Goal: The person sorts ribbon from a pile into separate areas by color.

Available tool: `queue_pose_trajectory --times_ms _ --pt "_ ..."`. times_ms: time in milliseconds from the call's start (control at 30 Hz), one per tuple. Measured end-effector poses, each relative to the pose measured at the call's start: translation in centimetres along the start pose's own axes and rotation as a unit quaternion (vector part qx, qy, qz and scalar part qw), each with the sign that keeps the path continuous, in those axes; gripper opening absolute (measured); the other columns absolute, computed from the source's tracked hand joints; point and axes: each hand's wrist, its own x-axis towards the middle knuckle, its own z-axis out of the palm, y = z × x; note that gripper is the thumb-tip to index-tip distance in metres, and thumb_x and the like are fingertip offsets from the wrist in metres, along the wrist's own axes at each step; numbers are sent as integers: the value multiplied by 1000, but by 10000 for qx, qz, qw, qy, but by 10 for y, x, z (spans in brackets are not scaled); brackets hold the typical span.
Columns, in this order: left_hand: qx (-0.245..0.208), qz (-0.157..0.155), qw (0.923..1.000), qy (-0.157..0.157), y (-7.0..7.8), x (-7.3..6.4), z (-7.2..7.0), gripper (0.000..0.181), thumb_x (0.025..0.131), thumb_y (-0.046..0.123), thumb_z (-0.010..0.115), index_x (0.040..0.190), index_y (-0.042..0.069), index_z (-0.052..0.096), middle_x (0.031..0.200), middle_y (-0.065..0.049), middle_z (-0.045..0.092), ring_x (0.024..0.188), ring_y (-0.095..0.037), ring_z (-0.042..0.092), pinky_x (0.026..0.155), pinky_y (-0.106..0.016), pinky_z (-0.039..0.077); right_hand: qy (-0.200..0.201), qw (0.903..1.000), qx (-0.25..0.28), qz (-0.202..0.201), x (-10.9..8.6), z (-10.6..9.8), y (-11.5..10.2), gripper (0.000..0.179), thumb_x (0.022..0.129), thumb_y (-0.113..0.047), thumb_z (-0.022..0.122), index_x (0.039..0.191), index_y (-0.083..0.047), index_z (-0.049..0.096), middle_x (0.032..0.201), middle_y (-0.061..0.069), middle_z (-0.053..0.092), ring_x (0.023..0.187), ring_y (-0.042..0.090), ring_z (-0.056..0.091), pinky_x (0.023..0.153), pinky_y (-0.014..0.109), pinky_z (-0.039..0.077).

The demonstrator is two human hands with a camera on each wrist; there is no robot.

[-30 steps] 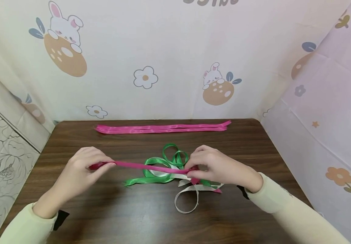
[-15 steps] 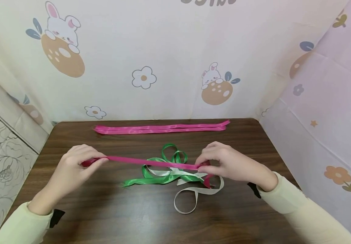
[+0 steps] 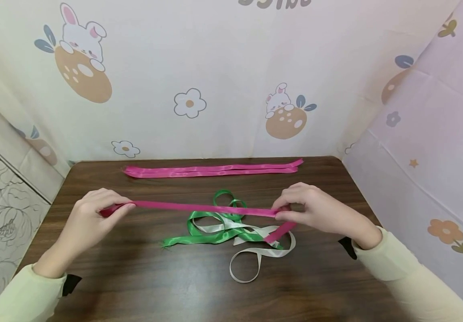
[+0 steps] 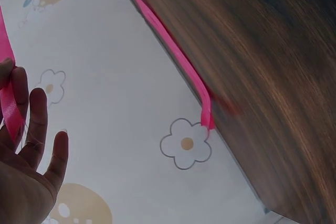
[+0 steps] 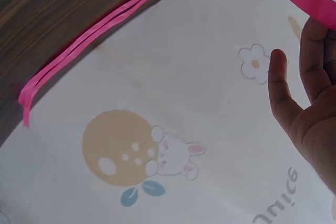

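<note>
A pink ribbon (image 3: 203, 207) is stretched between my two hands above the table. At its left end my left hand (image 3: 94, 218) pinches it between thumb and fingers; a short tail (image 4: 10, 109) hangs inside that palm in the left wrist view. My right hand (image 3: 316, 209) pinches the ribbon farther right, and a loose pink end (image 3: 280, 232) dangles below those fingers. Beneath the taut ribbon lie a tangled green ribbon (image 3: 203, 239) and a looped white ribbon (image 3: 273, 253), partly overlapping. Only part of each hand shows in the wrist views.
Two lengths of pink ribbon (image 3: 211, 171) lie side by side along the back of the dark wooden table (image 3: 167, 286). A curtain (image 3: 231, 120) printed with rabbits and flowers hangs behind the table and at its sides.
My hands have moved apart, the right one rightward and slightly away, the left one leftward. A longer stretch of pink ribbon now spans them, and its right end has lifted off the pile.
</note>
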Motion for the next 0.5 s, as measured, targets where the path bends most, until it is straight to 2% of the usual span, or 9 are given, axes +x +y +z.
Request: queue_pose_trajectory --times_ms 33,100,300,500 --pt "39 -47 10000 -27 -1 0 -1 20 72 3 88 85 16 80 76 6 74 76 2 59 81 -17 41 5 10000 -13 45 -1 -1 2 21 85 -18 85 98 -31 76 86 -30 65 85 -4 55 89 26 45" --pt "142 -167 9997 -94 -3 -1 -2 27 68 -3 89 85 16 80 77 6 74 77 3 58 79 -18 41 36 9999 -30 114 -4 -3 6 22 85 -16 85 98 -31 76 87 -29 66 85 -3 56 88 27 46" --pt "344 -367 9985 -199 -11 -3 -4 26 69 -2 89 84 18 80 78 6 74 79 1 59 77 -19 43 -7 9972 68 745 -11 -9 23 22 88 -15 82 99 -33 76 91 -27 69 88 -2 60 82 26 50" --pt "421 -585 9970 -292 -21 -1 -2 25 72 -1 89 85 17 79 78 8 72 74 5 52 68 -15 41 -127 9873 235 1567 -18 -13 48 13 92 -22 79 98 -33 76 93 -20 72 81 -1 65 76 23 54"
